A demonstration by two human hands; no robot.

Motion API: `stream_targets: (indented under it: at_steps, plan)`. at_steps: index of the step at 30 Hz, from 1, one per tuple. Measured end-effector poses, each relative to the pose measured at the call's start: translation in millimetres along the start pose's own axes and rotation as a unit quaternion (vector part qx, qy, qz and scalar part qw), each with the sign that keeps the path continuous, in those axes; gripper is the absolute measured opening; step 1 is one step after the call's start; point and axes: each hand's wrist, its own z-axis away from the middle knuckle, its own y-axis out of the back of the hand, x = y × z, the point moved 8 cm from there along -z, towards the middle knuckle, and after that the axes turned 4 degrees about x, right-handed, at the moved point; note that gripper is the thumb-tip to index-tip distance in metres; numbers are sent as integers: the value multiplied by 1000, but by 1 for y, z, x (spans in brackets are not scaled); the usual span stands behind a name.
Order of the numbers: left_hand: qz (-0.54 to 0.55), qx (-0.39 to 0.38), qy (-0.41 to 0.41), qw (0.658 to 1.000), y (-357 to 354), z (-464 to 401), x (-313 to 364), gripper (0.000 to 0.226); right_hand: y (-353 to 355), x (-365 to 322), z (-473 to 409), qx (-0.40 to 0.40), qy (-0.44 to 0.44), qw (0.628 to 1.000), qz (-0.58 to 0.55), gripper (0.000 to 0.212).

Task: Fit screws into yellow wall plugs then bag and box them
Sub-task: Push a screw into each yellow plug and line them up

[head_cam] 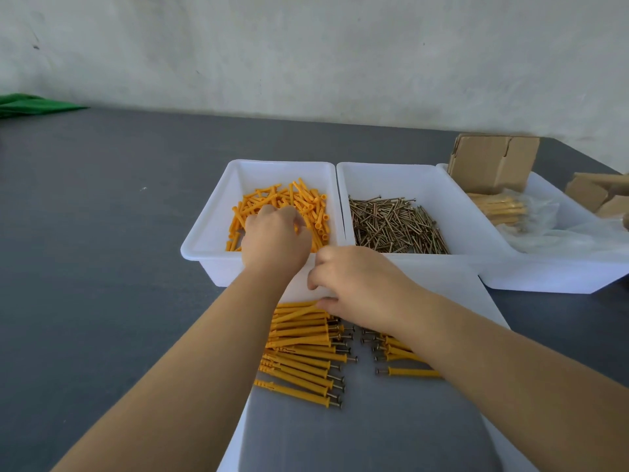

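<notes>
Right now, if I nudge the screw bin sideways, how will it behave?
The screw bin probably slides flat rather than tipping, being low and wide. Its screws likely make it heavy for its size. It touches the plug bin, so a leftward push would probably move both.

Your dark grey table (pixel 102 233) and what sits on it.
At centre frame you have three white bins (pixel 200 247) side by side, a green cloth (pixel 30 104) at upper left, cardboard pieces (pixel 599 195) at far right, and assembled plugs (pixel 299 352) at lower centre.
</notes>
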Motion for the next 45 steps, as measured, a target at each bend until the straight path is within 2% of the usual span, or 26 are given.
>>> stream_targets:
  at_steps: [3,6,8,10,13,15,18,21,23,25,27,33,36,40,42,45]
  plan:
    - [-62,-67,-1,996,-8,1,1,22,29,22,-1,96,-55,994,-7,18]
    - [-154,-160,-34,975,-25,4,4,32,52,82,10,212,-192,958,-11,20]
    - [-172,-190,-48,965,-32,4,5,38,47,121,20,218,-268,938,-18,16]
    - [-181,-205,-59,960,-35,4,6,40,23,151,25,137,-338,931,-34,27]
    - [-183,-207,-75,958,-36,4,8,37,-28,164,26,-110,-393,907,-109,45]
    - [-182,-199,-87,959,-35,5,10,38,-42,160,27,-210,-391,885,-143,45]
    - [-160,-169,-84,969,-30,4,12,39,-40,161,26,-197,-389,884,-168,38]
    - [-108,-132,-54,984,-20,1,12,25,-36,161,27,-169,-403,882,-177,41]
    - [-62,-110,-37,991,-15,-1,9,28,-35,161,27,-163,-410,880,-178,40]
    - [-17,-76,-39,996,-9,-3,9,32,-33,161,27,-158,-412,880,-175,39]
    - [15,-33,-55,998,-2,-3,12,24,-32,159,27,-155,-407,883,-174,36]
    - [70,44,-138,987,9,5,34,21,-33,142,26,-241,-369,879,-182,40]
    - [79,53,-162,982,8,9,40,26,-35,149,26,-212,-382,878,-194,37]
    - [107,51,-176,977,10,12,45,27,-34,162,28,-132,-425,871,-210,29]
    - [128,55,-164,977,12,13,45,28,-28,170,30,-64,-443,866,-223,21]
    - [150,58,-129,979,14,12,39,28,-11,177,36,83,-456,851,-246,8]
